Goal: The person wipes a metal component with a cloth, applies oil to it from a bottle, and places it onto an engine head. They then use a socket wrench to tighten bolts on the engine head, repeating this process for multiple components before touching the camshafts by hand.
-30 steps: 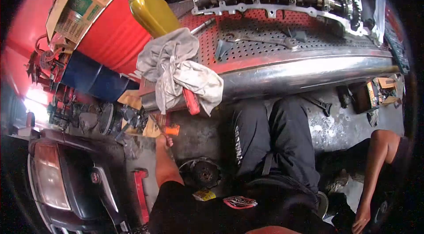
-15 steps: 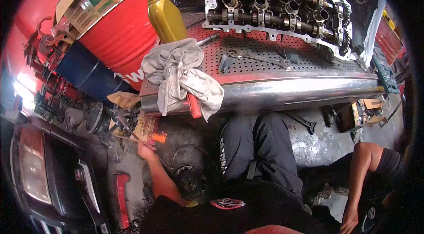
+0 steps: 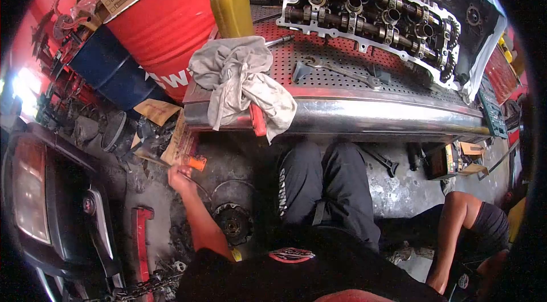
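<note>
My left hand (image 3: 181, 178) is closed around the end of a thin dark rod-like tool (image 3: 152, 159), low over the cluttered floor at the left. Just right of the fingers is an orange object (image 3: 196, 162), with printed cardboard (image 3: 178, 141) behind it. Below my forearm lies a round disc-shaped metal part (image 3: 232, 224). My right hand is out of view. On the perforated bench (image 3: 336, 109) are a crumpled grey cloth (image 3: 231, 71) over a red-handled item (image 3: 257, 119), a wrench (image 3: 342, 73) and a cylinder head with camshafts (image 3: 370, 17).
A yellow bottle (image 3: 231, 8) stands at the bench's left, near a red drum (image 3: 162, 23) and blue drum (image 3: 111, 62). A car front (image 3: 62, 211) is at lower left. A co-worker's bent arm (image 3: 450, 239) is at lower right. An open box (image 3: 450, 159) sits under the bench.
The camera view has shifted slightly, moving the bench contents right and the floor items up and left. The rod in my left hand lies flatter. The co-worker's fingers are less visible.
</note>
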A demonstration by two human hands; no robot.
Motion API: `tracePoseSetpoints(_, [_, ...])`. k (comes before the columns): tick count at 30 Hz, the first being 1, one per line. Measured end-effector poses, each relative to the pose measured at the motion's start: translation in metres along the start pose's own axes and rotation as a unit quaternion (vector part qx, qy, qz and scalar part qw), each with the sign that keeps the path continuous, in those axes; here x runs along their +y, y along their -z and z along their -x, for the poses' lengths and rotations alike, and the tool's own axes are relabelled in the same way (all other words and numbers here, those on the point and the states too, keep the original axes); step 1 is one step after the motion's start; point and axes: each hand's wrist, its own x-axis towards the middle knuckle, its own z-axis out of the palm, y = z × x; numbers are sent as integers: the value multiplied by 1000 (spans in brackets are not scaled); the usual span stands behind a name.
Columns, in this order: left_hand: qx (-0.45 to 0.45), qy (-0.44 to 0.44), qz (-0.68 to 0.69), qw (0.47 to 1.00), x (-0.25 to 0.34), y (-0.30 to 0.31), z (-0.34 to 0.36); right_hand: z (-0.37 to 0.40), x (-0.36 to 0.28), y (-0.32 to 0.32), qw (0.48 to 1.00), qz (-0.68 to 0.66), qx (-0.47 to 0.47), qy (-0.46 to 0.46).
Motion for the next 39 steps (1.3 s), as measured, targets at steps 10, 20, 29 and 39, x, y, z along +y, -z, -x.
tracePoseSetpoints(10, [29, 87, -38, 995, 40, 8, -23, 16, -8, -53, 998, 22, -36, 40])
tracePoseSetpoints(20, [-72, 92, -204, 972, 28, -23, 123, 58, -66, -108, 985, 4, -98, 144])
tracePoseSetpoints(29, [-107, 21, -300, 948, 90, -22, 164, 105, -320, 38, 850, -342, -140, 376])
tracePoseSetpoints(39, [-20, -292, -281, 914, 106, -20, 251, 255, -582, 100, 239, -472, -761, 376])
